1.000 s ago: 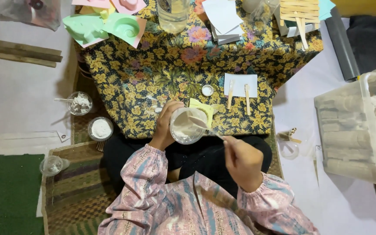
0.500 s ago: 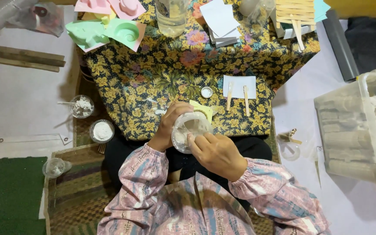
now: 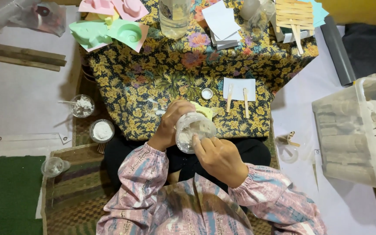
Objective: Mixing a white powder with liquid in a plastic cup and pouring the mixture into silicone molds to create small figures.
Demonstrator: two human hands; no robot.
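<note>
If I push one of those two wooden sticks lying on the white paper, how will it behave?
The sticks look thin and flat, so probably light, stiff, and apt to slide rather than roll. The paper beneath lies loose on the floral cloth and may shift along with them.

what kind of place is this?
Likely a home craft corner on the floor, for casting with molds. A low table under a floral cloth holds pastel molds and wooden sticks; cups of white powder sit on a woven mat.
</note>
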